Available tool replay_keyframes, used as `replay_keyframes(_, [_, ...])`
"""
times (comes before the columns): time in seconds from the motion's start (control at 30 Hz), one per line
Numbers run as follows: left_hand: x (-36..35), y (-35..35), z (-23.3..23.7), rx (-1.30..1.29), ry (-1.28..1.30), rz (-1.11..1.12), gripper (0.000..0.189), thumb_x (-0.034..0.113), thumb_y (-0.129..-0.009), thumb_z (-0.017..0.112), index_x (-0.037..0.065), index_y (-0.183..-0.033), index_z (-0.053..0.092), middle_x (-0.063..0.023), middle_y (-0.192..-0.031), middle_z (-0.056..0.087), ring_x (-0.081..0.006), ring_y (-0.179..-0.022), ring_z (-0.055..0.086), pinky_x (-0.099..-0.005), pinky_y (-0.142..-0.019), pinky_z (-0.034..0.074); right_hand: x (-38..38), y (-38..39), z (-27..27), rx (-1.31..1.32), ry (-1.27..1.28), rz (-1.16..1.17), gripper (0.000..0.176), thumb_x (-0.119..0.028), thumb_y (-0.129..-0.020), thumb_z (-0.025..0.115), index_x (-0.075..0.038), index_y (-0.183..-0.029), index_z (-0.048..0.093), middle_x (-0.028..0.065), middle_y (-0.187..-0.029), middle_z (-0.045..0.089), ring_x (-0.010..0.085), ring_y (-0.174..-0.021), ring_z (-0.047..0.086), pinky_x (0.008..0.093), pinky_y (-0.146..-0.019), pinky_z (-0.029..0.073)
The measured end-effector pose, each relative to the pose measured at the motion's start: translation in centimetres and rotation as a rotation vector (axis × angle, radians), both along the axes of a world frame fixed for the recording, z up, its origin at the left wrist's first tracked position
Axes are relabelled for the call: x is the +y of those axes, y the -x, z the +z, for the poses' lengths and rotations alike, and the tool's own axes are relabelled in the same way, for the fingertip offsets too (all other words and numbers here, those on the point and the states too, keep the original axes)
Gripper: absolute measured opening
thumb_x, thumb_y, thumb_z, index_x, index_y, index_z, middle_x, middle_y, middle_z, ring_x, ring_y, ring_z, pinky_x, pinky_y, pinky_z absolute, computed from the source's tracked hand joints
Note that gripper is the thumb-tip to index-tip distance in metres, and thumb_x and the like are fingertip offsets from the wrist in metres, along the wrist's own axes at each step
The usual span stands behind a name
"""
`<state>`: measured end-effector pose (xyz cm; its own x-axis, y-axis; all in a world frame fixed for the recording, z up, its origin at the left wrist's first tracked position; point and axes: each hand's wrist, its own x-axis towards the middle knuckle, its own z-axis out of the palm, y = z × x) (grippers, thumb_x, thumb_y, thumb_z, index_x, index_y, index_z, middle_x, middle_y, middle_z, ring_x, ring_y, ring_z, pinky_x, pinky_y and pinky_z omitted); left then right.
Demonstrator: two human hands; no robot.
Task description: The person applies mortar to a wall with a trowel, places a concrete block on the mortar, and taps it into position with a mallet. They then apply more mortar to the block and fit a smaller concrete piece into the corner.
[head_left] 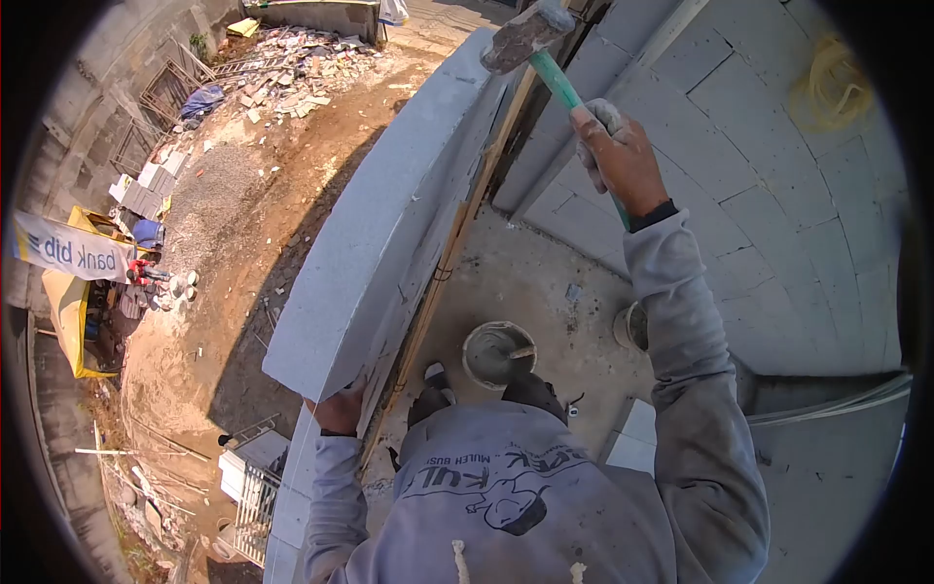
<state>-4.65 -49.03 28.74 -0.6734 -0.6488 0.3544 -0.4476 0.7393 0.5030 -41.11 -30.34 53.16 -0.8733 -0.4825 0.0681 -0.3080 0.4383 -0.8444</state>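
My right hand (pixel 623 161), in a pale, dirty glove that leaves some fingers bare, is closed around the green handle of a club hammer (pixel 556 78). The hammer's heavy, mortar-stained head is raised over the far end of the wall top. A long light-grey concrete block (pixel 375 229) lies along the top of the wall at my left. At its near end my left hand (pixel 339 411) grips the block from below, with most of its fingers hidden by it. More grey blocks (pixel 294 487) of the wall continue beside my left sleeve.
Wooden battens (pixel 457 243) run along the wall's inner face. On the floor stand a bucket of wet mortar (pixel 499 355) and another bucket (pixel 634 326). A block wall (pixel 759 185) rises at right, near loose blocks (pixel 634 436). Beyond the left wall, the ground lies far below, with rubble (pixel 292 68).
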Motion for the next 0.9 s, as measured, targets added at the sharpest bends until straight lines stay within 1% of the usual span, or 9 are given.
replay_keyframes(0.2, [0.7, 0.5, 0.6, -0.092, -0.010, 0.039, 0.047, 0.021, -0.060, 0.079, 0.002, -0.098, 0.059, -0.0149, -0.093, 0.062, -0.0339, -0.084, 0.058, -0.0392, -0.075, 0.046, 7.6, 0.3, -6.9, -0.051, 0.210, -0.206, 0.031, -0.035, -0.087, 0.054, -0.005, -0.079, 0.051, -0.0006, -0.057, 0.044, 0.0065, -0.048, 0.041, 0.0234, -0.042, 0.034])
replay_keyframes(0.33, [1.5, 1.4, 2.1, -0.135, -0.115, 0.111, 0.045, 0.025, -0.062, 0.077, 0.003, -0.099, 0.062, -0.0167, -0.094, 0.063, -0.0364, -0.086, 0.058, -0.0416, -0.077, 0.044, 15.5, 3.1, -16.1, -0.108, -0.296, -0.274, 0.037, -0.036, -0.084, 0.055, 0.001, -0.081, 0.053, 0.0109, -0.065, 0.055, 0.0245, -0.058, 0.054, 0.0371, -0.058, 0.043])
replay_keyframes(0.43, [1.6, 1.8, 1.7, -0.092, 0.048, 0.079, 0.048, 0.024, -0.062, 0.077, 0.002, -0.102, 0.059, -0.0179, -0.101, 0.060, -0.0368, -0.090, 0.056, -0.0425, -0.078, 0.043, 19.1, 4.2, -22.1, -0.217, -0.722, -0.224, 0.048, -0.043, -0.082, 0.053, 0.003, -0.092, 0.058, 0.0267, -0.092, 0.060, 0.0412, -0.092, 0.057, 0.0462, -0.079, 0.042])
replay_keyframes(0.53, [1.9, 0.5, -0.4, -0.238, -0.207, 0.264, 0.054, 0.024, -0.062, 0.077, 0.000, -0.105, 0.056, -0.0194, -0.107, 0.057, -0.0368, -0.098, 0.052, -0.0426, -0.084, 0.040, 23.2, 7.1, -32.1, -0.647, -0.829, -0.261, 0.049, -0.038, -0.078, 0.056, 0.006, -0.097, 0.059, 0.0257, -0.090, 0.062, 0.0390, -0.090, 0.059, 0.0436, -0.077, 0.046])
replay_keyframes(0.57, [3.1, 1.2, -0.1, -0.243, -0.189, 0.350, 0.057, 0.024, -0.064, 0.077, -0.001, -0.109, 0.053, -0.0207, -0.111, 0.055, -0.0370, -0.103, 0.049, -0.0426, -0.088, 0.038, 25.2, 8.4, -37.0, -0.487, -0.906, -0.112, 0.040, -0.032, -0.078, 0.060, 0.006, -0.091, 0.060, 0.0173, -0.073, 0.063, 0.0287, -0.060, 0.063, 0.0396, -0.055, 0.050])
replay_keyframes(0.67, [7.2, 2.5, -0.2, -0.205, -0.064, 0.612, 0.066, 0.026, -0.072, 0.072, -0.005, -0.122, 0.042, -0.0243, -0.122, 0.045, -0.0378, -0.116, 0.040, -0.0425, -0.098, 0.030, 29.8, 12.5, -52.7, -0.312, -1.250, 0.429, 0.027, -0.024, -0.075, 0.058, -0.003, -0.090, 0.066, 0.0190, -0.090, 0.065, 0.0306, -0.083, 0.064, 0.0405, -0.073, 0.050])
replay_keyframes(0.7, [9.4, 3.0, -1.0, -0.189, -0.008, 0.817, 0.070, 0.027, -0.077, 0.068, -0.006, -0.128, 0.034, -0.0251, -0.127, 0.040, -0.0383, -0.120, 0.036, -0.0426, -0.101, 0.027, 27.6, 14.3, -49.3, -0.638, -1.139, 0.136, 0.032, -0.030, -0.075, 0.058, -0.004, -0.093, 0.066, 0.0208, -0.098, 0.063, 0.0314, -0.091, 0.062, 0.0403, -0.078, 0.049])
replay_keyframes(0.8, [16.9, 3.7, -3.3, -0.404, -0.017, 1.071, 0.071, 0.028, -0.076, 0.068, -0.006, -0.128, 0.034, -0.0248, -0.129, 0.039, -0.0370, -0.121, 0.036, -0.0429, -0.103, 0.027, 26.5, 18.4, -55.6, -0.613, -1.216, 0.416, 0.040, -0.034, -0.075, 0.058, -0.004, -0.100, 0.063, 0.0218, -0.105, 0.060, 0.0314, -0.099, 0.059, 0.0394, -0.082, 0.047])
replay_keyframes(0.9, [24.5, 8.8, -1.7, -0.715, -0.194, 0.903, 0.068, 0.028, -0.071, 0.071, -0.004, -0.122, 0.042, -0.0239, -0.127, 0.043, -0.0365, -0.119, 0.039, -0.0431, -0.102, 0.029, 24.5, 21.7, -63.3, -0.619, -1.226, 0.620, 0.039, -0.033, -0.076, 0.057, -0.005, -0.103, 0.062, 0.0198, -0.107, 0.060, 0.0316, -0.100, 0.058, 0.0399, -0.084, 0.047])
